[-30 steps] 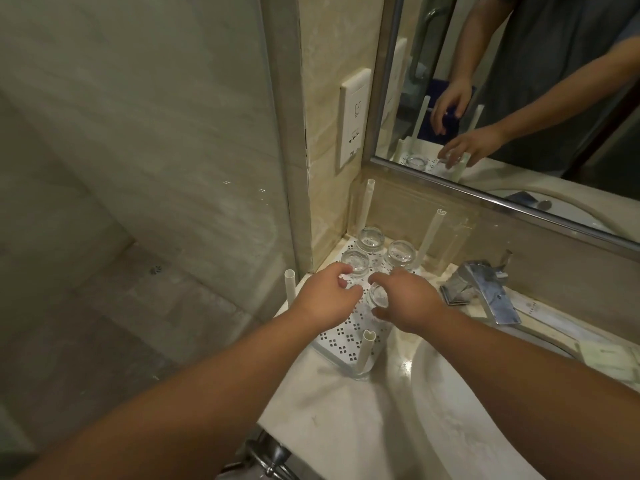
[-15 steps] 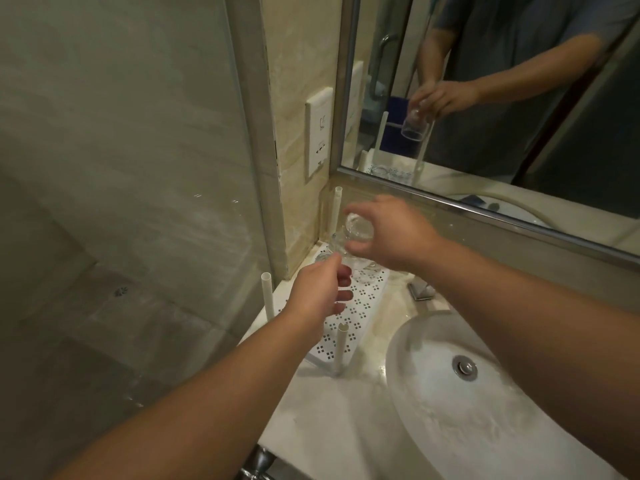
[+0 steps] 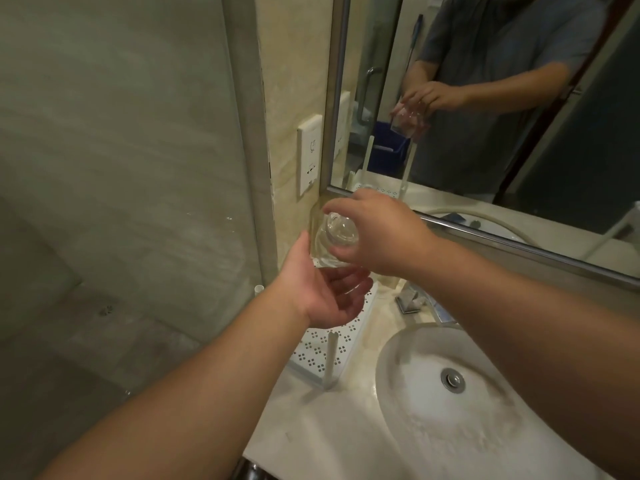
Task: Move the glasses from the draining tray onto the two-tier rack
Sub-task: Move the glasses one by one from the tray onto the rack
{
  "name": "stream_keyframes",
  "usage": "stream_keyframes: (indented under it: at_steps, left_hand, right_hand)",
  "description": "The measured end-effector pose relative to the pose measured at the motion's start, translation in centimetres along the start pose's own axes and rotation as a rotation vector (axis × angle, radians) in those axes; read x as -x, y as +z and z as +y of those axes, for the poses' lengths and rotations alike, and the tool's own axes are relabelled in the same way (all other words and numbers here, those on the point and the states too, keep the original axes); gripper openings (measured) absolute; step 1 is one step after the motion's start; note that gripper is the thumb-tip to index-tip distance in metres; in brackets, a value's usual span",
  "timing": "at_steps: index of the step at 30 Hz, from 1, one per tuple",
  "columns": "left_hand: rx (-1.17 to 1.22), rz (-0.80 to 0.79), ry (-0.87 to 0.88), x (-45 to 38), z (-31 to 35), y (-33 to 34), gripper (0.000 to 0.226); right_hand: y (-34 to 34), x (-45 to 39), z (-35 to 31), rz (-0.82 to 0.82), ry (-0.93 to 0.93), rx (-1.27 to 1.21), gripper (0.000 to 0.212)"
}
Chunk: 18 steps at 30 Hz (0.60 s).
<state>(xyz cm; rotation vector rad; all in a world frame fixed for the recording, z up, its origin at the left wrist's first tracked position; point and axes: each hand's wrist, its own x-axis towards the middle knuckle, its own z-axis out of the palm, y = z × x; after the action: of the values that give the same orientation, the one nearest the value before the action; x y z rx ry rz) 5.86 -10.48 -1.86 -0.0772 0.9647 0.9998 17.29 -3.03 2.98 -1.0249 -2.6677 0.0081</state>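
Glass [image 3: 334, 237]: lifted clear of the tray, held in the air at the far left corner by the mirror, base turned toward the camera.
Right hand [image 3: 377, 237]: fingers and thumb curled round the glass, gripping it from the right.
Left hand [image 3: 325, 294]: palm up, fingers loosely spread just below the glass, holding nothing; touching the glass or not, cannot tell.
Tray [image 3: 332, 348]: white, perforated, on the counter left of the sink [image 3: 450, 403]; near part bare, far part hidden behind both hands.
Posts [image 3: 330, 362]: white uprights at the tray corners; no upper tier seen fitted on them.
Other glasses: not visible; possibly hidden under the hands.
Rack: no second tier identifiable in view; destination unconfirmed.
Done, judged: one glass picked up, none seen placed on any rack.
Left, judged: carrying and setting down this glass, then any remaining glasses on the tray; count unknown.
Progress, judged: early, transfer of one glass under way.
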Motion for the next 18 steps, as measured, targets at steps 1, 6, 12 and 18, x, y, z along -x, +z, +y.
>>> stream_keyframes:
  at_steps: [1, 6, 12, 18]
  left_hand:
    - [0.009, 0.001, -0.003, 0.1, 0.1, 0.2, 0.101]
    - [0.022, -0.007, 0.024, 0.1, 0.8, 1.0, 0.102]
    - [-0.008, -0.061, 0.128, 0.1, 0.5, 1.7, 0.088]
    - [-0.144, -0.036, 0.456, 0.6, 0.6, 2.6, 0.053]
  right_hand:
    - [-0.1, 0.2, -0.1, 0.003, -0.001, 0.002, 0.052]
    - [-0.1, 1.5, -0.9, 0.049, 0.001, -0.002, 0.053]
    - [1.7, 3.3, -0.7, 0.126, 0.097, -0.027, 0.053]
    - [3.5, 4.4, -0.4, 0.269, 0.217, -0.3, 0.06]
